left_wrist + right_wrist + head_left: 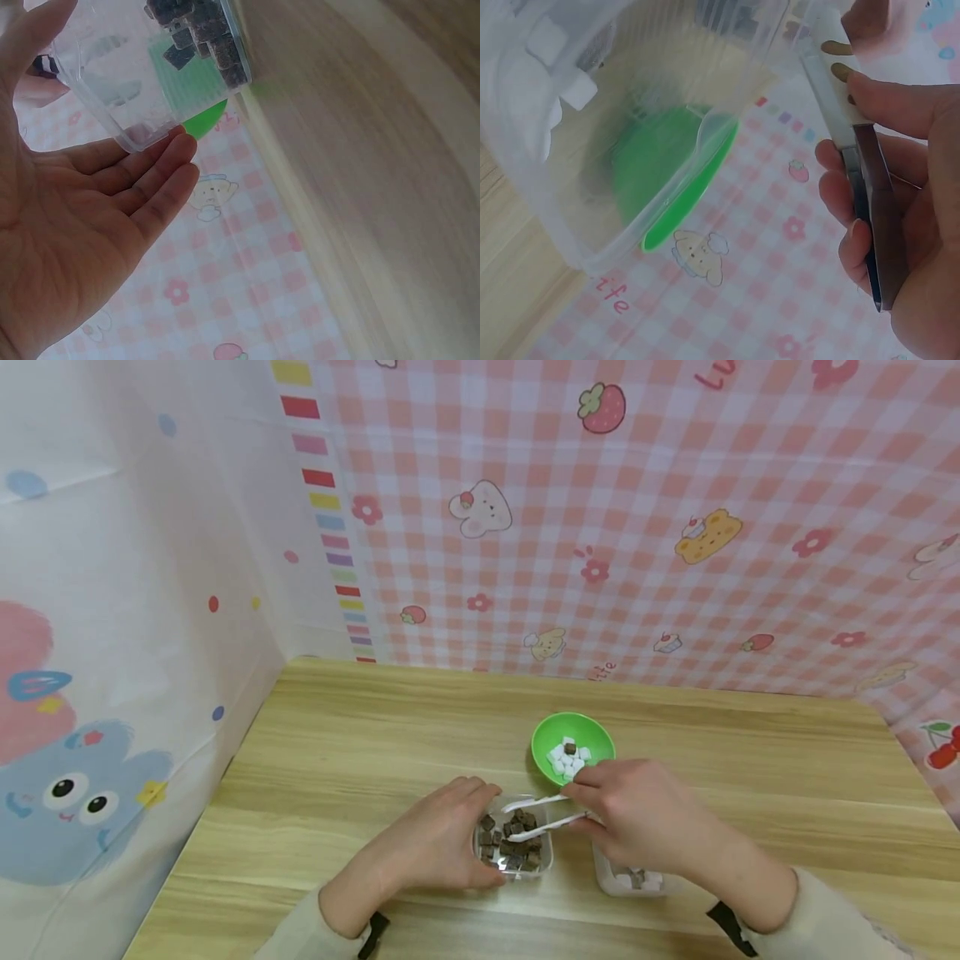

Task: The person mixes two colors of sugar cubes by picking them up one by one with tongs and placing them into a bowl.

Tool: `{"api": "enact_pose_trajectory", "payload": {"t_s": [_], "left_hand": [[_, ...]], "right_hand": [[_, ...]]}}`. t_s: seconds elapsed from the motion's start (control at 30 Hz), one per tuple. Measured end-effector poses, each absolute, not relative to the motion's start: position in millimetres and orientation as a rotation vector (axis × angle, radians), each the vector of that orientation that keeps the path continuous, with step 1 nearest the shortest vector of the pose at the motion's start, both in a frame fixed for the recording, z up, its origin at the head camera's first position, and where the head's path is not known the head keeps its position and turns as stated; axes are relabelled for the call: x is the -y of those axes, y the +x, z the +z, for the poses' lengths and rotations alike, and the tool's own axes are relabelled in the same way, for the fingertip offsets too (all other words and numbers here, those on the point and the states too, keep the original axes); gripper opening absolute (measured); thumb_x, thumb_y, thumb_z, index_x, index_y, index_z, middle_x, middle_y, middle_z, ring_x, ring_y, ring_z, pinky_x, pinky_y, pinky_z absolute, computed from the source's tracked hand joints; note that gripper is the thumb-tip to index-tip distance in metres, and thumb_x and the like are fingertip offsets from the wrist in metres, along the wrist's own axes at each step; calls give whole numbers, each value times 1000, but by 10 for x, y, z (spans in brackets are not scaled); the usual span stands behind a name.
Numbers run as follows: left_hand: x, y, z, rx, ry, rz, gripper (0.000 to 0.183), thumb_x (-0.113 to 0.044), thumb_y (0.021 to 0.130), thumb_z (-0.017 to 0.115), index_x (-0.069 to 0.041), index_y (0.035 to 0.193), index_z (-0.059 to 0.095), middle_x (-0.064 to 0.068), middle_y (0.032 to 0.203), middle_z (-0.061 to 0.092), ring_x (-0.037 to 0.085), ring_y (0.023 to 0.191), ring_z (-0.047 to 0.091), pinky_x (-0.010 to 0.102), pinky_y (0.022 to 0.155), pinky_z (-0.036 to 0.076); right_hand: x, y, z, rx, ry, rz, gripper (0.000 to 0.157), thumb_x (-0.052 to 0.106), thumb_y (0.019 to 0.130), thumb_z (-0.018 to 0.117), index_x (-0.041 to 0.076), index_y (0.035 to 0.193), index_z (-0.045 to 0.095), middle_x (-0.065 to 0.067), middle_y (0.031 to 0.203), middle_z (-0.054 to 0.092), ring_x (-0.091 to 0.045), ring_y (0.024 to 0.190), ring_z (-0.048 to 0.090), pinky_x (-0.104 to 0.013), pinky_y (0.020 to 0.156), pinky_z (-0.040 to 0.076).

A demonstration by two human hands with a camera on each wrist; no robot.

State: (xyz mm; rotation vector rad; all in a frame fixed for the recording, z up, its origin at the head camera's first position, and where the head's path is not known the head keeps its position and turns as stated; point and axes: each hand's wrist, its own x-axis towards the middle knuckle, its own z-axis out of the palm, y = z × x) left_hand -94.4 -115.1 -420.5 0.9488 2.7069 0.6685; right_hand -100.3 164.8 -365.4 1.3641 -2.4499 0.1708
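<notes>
My left hand holds a clear plastic container by its sides, thumb at the near side and fingers at the far side. Dark brown cubes lie inside; the left wrist view shows them through the container's wall. In my right hand is a pair of tongs with white arms, gripped by brown-and-metal handles. The tong tips are apart, over the brown cubes. Behind stands a green bowl with white cubes and one brown cube on top.
A second clear container stands under my right hand, partly hidden, with white pieces and a brownish one inside. The wooden table meets a pink checked cloth at the back and a white printed cloth on the left.
</notes>
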Motion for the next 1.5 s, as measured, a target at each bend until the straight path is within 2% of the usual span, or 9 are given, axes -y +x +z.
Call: {"api": "enact_pose_trajectory", "payload": {"t_s": [0.2,0.4,0.63,0.87,1.27,1.5], "left_hand": [[1158,-942,-4213,-2702,951,686,99,-46,67,95,0,145,55,8,129,65,18,116,60,38,105,52],[1159,-946,-4220,-2709,961,686,99,-46,67,95,0,145,56,8,130,65,18,116,59,37,106,52],[1160,-949,-4218,-2713,962,673,98,-48,67,94,-1,145,56,9,131,64,19,118,59,38,106,52],[1161,-954,-4220,-2717,970,671,98,-47,67,94,-1,144,56,8,129,65,18,116,59,37,104,53],[1169,-953,-4227,-2728,981,670,97,-48,67,93,0,144,57,8,128,65,17,116,59,36,104,53],[1166,-955,-4232,-2732,990,671,97,-49,67,93,-1,144,57,7,128,65,17,116,59,36,104,53]], "right_hand": [[-1552,-992,-3663,2454,1419,66,28,21,73,92,10,95,79,6,78,63,-9,66,57,-25,55,52],[-1430,-973,-3635,2424,1445,-92,25,24,74,91,11,82,72,5,72,60,-10,61,55,-25,52,51],[-1282,-901,-3568,2452,1406,-299,16,13,72,86,11,75,71,3,71,61,-12,58,54,-26,50,48],[-1161,-840,-3534,2391,1426,-494,14,7,70,82,13,74,71,2,70,59,-12,57,50,-23,48,42],[-1155,-886,-3589,2351,1436,-515,11,10,73,83,13,75,72,3,70,60,-11,56,48,-21,47,39],[-1198,-930,-3616,2344,1446,-487,15,14,73,84,14,73,69,4,70,58,-10,56,48,-21,46,35]]}}
